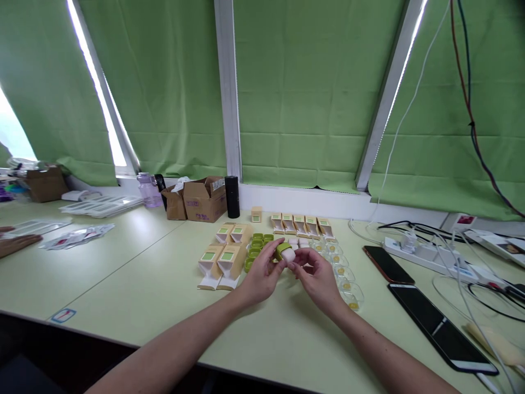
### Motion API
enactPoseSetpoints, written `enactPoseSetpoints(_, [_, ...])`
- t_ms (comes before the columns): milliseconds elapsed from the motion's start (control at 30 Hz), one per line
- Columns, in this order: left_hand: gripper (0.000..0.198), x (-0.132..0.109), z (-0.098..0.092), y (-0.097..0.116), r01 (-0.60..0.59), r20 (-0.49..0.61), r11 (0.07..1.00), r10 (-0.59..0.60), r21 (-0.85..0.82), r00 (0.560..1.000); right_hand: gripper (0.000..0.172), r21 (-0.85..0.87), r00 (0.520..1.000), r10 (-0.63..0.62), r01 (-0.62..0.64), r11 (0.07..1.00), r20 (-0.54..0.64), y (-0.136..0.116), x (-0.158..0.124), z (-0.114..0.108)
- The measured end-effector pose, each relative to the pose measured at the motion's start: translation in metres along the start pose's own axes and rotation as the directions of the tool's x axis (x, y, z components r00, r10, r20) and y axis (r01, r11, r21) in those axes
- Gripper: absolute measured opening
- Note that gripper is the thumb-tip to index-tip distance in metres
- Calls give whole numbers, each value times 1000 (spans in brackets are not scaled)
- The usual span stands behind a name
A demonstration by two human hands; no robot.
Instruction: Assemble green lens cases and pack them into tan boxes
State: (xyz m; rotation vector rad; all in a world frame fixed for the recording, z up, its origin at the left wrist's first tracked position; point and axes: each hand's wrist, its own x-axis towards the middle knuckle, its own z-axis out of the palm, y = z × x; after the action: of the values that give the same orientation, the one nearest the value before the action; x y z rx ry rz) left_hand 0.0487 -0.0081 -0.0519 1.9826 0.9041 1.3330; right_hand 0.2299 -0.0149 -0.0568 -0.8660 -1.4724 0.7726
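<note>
My left hand (pixel 261 274) and my right hand (pixel 316 278) meet over the pale table (pixel 164 295), both pinching a small white piece with a green cap (pixel 285 251). Behind the hands lie several green caps (pixel 256 244) and several clear plastic shells with yellow centres (pixel 343 273). Small tan boxes with green labels (pixel 223 261) stand open to the left, and a row of them (pixel 300 224) stands farther back.
Two phones (pixel 388 265) (pixel 441 327) lie at the right beside a power strip (pixel 426 253) and cables. Cardboard boxes (pixel 204 198), a black cylinder (pixel 232 197) and a clear bottle (pixel 148 189) stand at the back. Another person's hand (pixel 16 243) rests at the far left.
</note>
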Motion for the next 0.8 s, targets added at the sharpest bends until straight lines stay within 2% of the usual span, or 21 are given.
enactPoseSetpoints(67, [59,2,0,2,57,14,993,-56,-101,998,38,-172,988,-155,153,973,1,1,-1,-4])
enactPoseSetpoints(133, [62,3,0,4,92,57,978,-83,-185,995,40,-305,952,-300,305,902,66,3,-2,-7])
enactPoseSetpoints(267, [63,1,2,8,137,114,962,-113,-234,987,39,-408,873,-449,486,773,189,9,-2,-8])
enactPoseSetpoints(367, [65,-1,2,6,174,120,963,-151,-207,981,38,-435,847,-491,528,729,205,12,-2,-7])
enactPoseSetpoints(600, [64,-1,2,5,181,109,950,-158,-254,981,38,-443,823,-530,561,699,205,13,-2,-7])
enactPoseSetpoints(800, [59,2,7,10,130,62,937,-116,-323,991,39,-462,797,-562,593,660,221,9,-1,-3])
